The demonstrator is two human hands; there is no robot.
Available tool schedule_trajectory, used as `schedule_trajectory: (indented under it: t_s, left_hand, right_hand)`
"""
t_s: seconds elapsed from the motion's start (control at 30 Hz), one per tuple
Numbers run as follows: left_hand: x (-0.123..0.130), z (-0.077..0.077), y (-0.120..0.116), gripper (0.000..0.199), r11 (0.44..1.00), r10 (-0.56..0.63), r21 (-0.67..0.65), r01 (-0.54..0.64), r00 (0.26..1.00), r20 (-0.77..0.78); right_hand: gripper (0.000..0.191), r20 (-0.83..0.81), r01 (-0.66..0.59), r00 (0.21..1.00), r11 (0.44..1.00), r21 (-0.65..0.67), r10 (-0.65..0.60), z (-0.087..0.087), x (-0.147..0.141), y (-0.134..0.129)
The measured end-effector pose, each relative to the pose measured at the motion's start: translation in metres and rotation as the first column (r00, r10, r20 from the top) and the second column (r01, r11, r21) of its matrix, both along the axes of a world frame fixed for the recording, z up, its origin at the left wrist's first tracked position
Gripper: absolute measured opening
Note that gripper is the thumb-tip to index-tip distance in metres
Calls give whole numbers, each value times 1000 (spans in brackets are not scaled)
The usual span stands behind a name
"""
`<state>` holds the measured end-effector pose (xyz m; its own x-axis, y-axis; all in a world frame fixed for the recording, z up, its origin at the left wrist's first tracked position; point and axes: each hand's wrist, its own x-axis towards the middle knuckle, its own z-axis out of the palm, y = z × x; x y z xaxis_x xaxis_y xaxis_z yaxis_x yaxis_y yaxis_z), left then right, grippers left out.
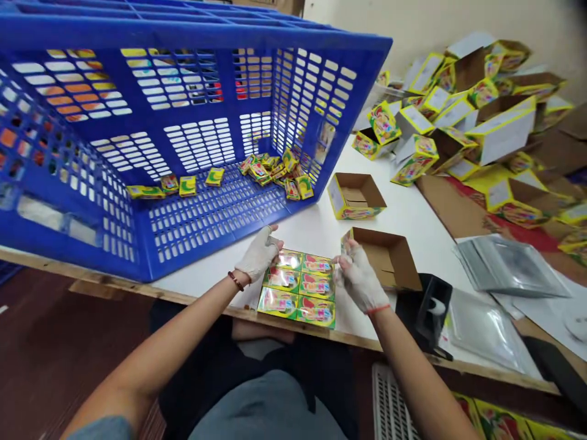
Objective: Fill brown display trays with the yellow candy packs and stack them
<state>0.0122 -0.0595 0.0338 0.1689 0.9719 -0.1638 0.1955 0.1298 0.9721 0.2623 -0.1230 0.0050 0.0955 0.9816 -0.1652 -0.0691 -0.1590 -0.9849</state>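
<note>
Six-pack block: lying at the worktop's front edge; lettering blurring beyond sure reading;
Hands: left hand, right hand curling by its far corners; pinching unclear;
Blue crate: holding small yellow packs

A way into the blue crate was left through its open side, just ahead of the left hand, though sideways passage was barred by its slatted walls. Between the crate and the far box, a strip of white table could be crossed, while the right hand was hemmed in by the near box and black dispenser.
</note>
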Motion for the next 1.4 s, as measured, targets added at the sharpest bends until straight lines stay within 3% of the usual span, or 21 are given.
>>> schedule_trajectory:
  t_s: [0.1, 0.2, 0.3, 0.4, 0.53, 0.6, 0.67, 0.77, 0.8, 0.83, 0.93, 1.03, 1.2, 1.3, 1.4]
  left_hand:
    - [4, -12, 23, 40, 986, -10, 146, 76, 914, -405]
    - [4, -23, 40, 18, 972, -24, 177, 153, 818, -575]
    - [-1, -33, 41, 23, 967, -65, 157, 200, 792, -607]
    - [-7, -39, 32, 29, 960, -84, 158, 232, 775, -626]
    - [-13, -37, 25, 35, 951, -86, 170, 258, 749, -657]
    - [-7, -32, 23, 28, 941, -86, 182, 286, 722, -687]
    - [9, -26, 18, 22, 874, -127, 219, 434, 639, -758]
    - [46, -20, 1, 26, 612, -172, 250, 750, 435, -884]
    - [59, -20, -6, 29, 538, -157, 252, 804, 389, -908]
    - [70, -19, -13, 32, 500, -139, 261, 826, 374, -917]
    - [90, -20, -24, 42, 459, -112, 285, 841, 373, -921]
    - [94, -21, -26, 46, 421, -140, 266, 867, 352, -925]
    - [95, -17, -27, 57, 448, -139, 237, 862, 329, -934]
    - [98, -15, -31, 67, 449, -135, 222, 866, 312, -941]
    - [100, -13, -32, 74, 450, -103, 214, 867, 289, -952]
  right_hand:
    - [52, 389, 0, 921, 999, -54, 21, -7, 9, 40]
    - [28, 615, -47, 781, 993, -107, 103, -18, 12, 64]
    - [16, 650, -81, 750, 992, -101, 127, -26, 12, 67]
    - [20, 643, -110, 749, 986, -122, 163, -30, 12, 54]
    - [35, 641, -82, 754, 989, -126, 144, -32, 11, 37]
    - [36, 652, -69, 747, 991, -119, 130, -32, 10, 36]
    - [36, 661, -65, 740, 991, -116, 126, -33, 9, 38]
    - [43, 670, -53, 733, 992, -116, 117, -32, 6, 35]
    - [47, 676, -40, 729, 993, -110, 104, -31, 5, 29]
    - [50, 683, -30, 725, 995, -96, 88, -30, 4, 21]
    - [56, 679, -49, 732, 998, -32, 58, -28, -2, -20]
    - [56, 583, -55, 810, 998, -41, 69, -31, -7, -69]
    - [42, 340, 54, 940, 983, -178, 10, -46, -22, -112]
    - [37, 266, 109, 963, 967, -232, -45, -49, -30, -118]
    - [32, 282, 55, 959, 960, -276, 26, -41, -9, -129]
